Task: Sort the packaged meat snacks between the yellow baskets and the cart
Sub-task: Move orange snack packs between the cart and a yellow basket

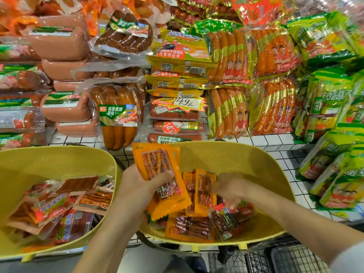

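Two yellow baskets stand side by side in front of me. The left basket [59, 160] holds several red and brown snack packs [65, 209]. The right basket [236, 160] holds several orange and red snack packs [197, 225]. My left hand [137, 186] grips a stack of orange meat-snack packs [157, 164], held upright over the gap between the baskets. My right hand [232, 192], blurred, reaches down into the right basket with its fingers curled over a small red pack [244, 210]; whether it holds the pack is unclear.
Stacked sausage packages [118, 107] fill a white wire display shelf [275, 144] behind the baskets. Green-yellow sausage bags [334, 115] pile up at the right. A price tag reading 14.9 [183, 103] sits mid-shelf. Black cart wire [285, 259] shows at the bottom right.
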`<state>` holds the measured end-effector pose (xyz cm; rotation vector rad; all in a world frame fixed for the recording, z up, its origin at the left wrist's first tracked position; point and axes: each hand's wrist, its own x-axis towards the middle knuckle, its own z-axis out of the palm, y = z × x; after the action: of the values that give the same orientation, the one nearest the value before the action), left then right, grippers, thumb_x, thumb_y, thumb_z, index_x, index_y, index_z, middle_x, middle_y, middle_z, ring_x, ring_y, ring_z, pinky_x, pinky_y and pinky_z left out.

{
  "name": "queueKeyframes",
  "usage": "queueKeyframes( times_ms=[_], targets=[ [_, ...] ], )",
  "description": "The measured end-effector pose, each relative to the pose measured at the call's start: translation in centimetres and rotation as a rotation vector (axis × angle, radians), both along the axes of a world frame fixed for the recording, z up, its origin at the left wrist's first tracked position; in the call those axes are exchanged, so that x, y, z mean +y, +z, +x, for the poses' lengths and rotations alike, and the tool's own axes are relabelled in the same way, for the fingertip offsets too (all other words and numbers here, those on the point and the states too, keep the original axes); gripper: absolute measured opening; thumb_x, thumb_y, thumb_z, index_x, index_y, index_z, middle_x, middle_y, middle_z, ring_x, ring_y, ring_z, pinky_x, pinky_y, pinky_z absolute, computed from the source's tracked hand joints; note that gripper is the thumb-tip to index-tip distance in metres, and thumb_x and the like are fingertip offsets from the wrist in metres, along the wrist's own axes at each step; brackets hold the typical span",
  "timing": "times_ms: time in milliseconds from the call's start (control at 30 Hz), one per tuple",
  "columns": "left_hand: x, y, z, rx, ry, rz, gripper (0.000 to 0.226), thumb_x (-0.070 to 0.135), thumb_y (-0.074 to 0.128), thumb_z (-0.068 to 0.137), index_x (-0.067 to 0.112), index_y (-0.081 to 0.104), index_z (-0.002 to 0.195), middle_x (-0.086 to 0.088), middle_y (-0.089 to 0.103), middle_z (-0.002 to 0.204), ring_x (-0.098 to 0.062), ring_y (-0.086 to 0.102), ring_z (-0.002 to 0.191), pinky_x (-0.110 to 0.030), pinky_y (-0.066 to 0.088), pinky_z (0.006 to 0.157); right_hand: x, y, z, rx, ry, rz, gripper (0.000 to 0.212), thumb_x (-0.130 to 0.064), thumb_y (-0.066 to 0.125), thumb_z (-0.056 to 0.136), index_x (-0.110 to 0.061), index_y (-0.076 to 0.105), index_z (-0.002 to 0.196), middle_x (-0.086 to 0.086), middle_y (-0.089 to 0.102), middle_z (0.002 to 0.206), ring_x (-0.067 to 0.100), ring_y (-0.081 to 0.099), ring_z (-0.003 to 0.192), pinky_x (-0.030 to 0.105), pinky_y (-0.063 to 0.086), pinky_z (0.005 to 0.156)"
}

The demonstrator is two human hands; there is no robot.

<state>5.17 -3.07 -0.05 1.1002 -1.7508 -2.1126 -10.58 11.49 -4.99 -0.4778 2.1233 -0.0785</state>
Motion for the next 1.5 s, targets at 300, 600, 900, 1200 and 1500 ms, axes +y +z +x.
queueKeyframes(
  times_ms=[300,600,900,1200,1500],
  targets=[
    [-0.7,0.3,0.3,0.022,-0.013,0.009,0.016,0.016,0.072,0.078,0.025,0.068,0.089,0.006,0.076,0.081,-0.012,0.073,0.070,-0.018,0.053,0.048,-1.4,-2.1,1.6,0.155,-0.045,-0.148,0.017,-0.025,0.068,0.086,-0.015,0.056,0.078,0.003,0.061,0.086,0.016,0.058,0.078,0.029,0.052,0.075],
    [-0.2,0.0,-0.1,-0.048,0.003,-0.119,0.026,0.022,0.079,0.071,0.026,0.065,0.093,0.007,0.075,0.084,-0.012,0.072,0.078,-0.033,0.056,0.066,2.6,8.0,0.0,-0.468,-0.490,-1.023,0.020,-0.015,0.068,0.073,-0.012,0.068,0.092,-0.002,0.050,0.057,0.007,0.034,0.041,0.016,0.029,0.041],
    [0.4,1.0,-0.2,0.004,-0.097,0.107,0.050,0.071,0.040,0.071,0.038,0.074,0.085,0.007,0.076,0.088,-0.009,0.073,0.079,-0.023,0.056,0.056,-1.7,6.1,5.5,-0.300,-0.384,-1.014,0.015,-0.011,0.069,0.083,-0.007,0.057,0.091,-0.002,0.056,0.063,0.006,0.044,0.040,0.016,0.041,0.046],
    [-1.3,1.5,1.1,0.014,0.063,-0.046,0.048,0.036,0.075,0.059,0.020,0.067,0.104,-0.001,0.076,0.090,-0.020,0.073,0.082,-0.048,0.056,0.078,-1.3,0.1,0.9,0.038,-0.099,-0.265,0.034,-0.038,0.048,0.096,-0.006,0.061,0.096,0.012,0.065,0.078,0.022,0.063,0.062,0.033,0.055,0.064],
    [-1.3,1.5,1.2,0.012,0.116,-0.063,0.039,0.036,0.073,0.057,0.023,0.068,0.093,0.004,0.076,0.085,-0.015,0.073,0.076,-0.041,0.057,0.073,-3.0,-2.4,2.5,0.133,0.114,-0.143,0.025,-0.030,0.061,0.090,-0.012,0.056,0.105,0.005,0.058,0.111,0.024,0.056,0.106,0.028,0.047,0.076]
  ],
)
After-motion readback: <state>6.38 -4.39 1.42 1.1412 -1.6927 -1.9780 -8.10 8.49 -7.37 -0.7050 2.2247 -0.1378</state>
